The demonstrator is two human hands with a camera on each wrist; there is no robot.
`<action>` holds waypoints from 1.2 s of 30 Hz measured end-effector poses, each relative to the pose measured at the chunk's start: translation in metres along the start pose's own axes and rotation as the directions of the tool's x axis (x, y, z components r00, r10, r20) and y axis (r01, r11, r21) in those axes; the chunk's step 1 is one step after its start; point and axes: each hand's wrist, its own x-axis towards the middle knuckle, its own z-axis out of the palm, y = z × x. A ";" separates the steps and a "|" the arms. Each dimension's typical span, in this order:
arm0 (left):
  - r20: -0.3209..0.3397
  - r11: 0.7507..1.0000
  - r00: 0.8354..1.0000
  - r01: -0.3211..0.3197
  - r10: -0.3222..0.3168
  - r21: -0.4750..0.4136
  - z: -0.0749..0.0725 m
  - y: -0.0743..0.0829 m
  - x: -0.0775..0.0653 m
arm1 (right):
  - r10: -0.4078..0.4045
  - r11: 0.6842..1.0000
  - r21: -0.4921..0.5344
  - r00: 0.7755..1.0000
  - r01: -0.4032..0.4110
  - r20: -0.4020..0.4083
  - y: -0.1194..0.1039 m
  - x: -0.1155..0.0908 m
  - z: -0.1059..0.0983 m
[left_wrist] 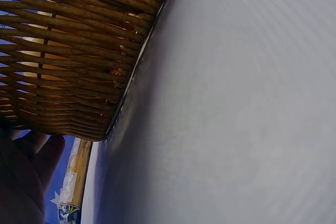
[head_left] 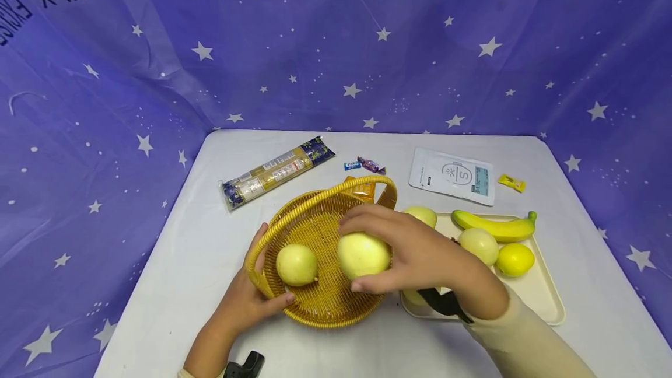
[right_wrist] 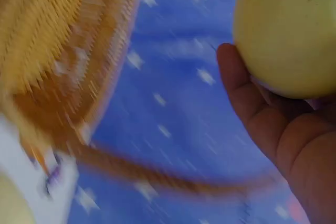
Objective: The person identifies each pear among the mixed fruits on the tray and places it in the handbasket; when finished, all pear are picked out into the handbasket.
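Note:
A yellow wicker basket [head_left: 322,231] with an arched handle stands on the white table. My left hand [head_left: 247,296] grips its left side, thumb over the near rim; the left wrist view shows fingers [left_wrist: 48,156] against the woven wall. One yellow-green apple [head_left: 297,264] lies inside on the left. Over the basket's right half, my right hand [head_left: 415,249] holds a second yellow-green apple [head_left: 362,255] between thumb and fingers. In the right wrist view this apple [right_wrist: 294,30] is up close, with the basket blurred.
Right of the basket, a cream tray [head_left: 530,302] bears a banana [head_left: 496,227], a lemon [head_left: 515,259] and apples [head_left: 479,245], partly behind my right arm. Farther back lie a noodle pack [head_left: 278,172], small candies [head_left: 371,165], an orange packet [head_left: 363,191] and a white pouch [head_left: 433,171].

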 end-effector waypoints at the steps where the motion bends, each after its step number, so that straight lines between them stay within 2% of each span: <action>1: -0.001 1.000 1.000 -0.001 0.001 0.003 0.000 0.000 0.000 | 0.008 1.000 0.014 0.999 -0.009 0.032 0.005 0.012 0.007; 4: 0.000 1.000 1.000 -0.006 0.006 0.018 -0.001 0.000 0.000 | 0.071 0.997 0.000 0.992 -0.071 0.100 0.023 0.041 0.029; 8: 0.004 1.000 1.000 -0.014 0.014 0.013 -0.001 -0.001 0.001 | 0.170 0.985 -0.045 0.973 -0.165 0.157 0.041 0.069 0.052; 14: 0.001 0.999 1.000 -0.008 0.008 -0.035 -0.001 -0.002 0.001 | 0.144 0.988 0.023 0.974 -0.150 0.173 0.063 0.100 0.079; 21: 0.003 1.000 1.000 -0.005 0.005 0.000 -0.001 -0.002 0.001 | 0.202 0.975 0.053 0.963 -0.215 0.180 0.087 0.109 0.105; 26: 0.005 1.000 1.000 0.006 -0.006 0.010 -0.001 -0.002 0.001 | 0.235 0.968 0.037 0.948 -0.248 0.213 0.090 0.110 0.115; 29: 0.000 1.000 1.000 0.005 -0.005 0.000 -0.002 -0.002 0.001 | 0.260 0.959 0.041 0.924 -0.282 0.280 0.088 0.111 0.120; 33: 0.005 1.000 1.000 0.005 -0.005 -0.017 -0.002 -0.002 0.001 | 0.284 0.953 -0.006 0.891 -0.302 0.355 0.088 0.111 0.126; 36: 0.005 1.000 1.000 0.003 -0.003 -0.026 -0.001 -0.002 0.001 | 0.271 0.959 -0.023 0.892 -0.282 0.361 0.089 0.110 0.128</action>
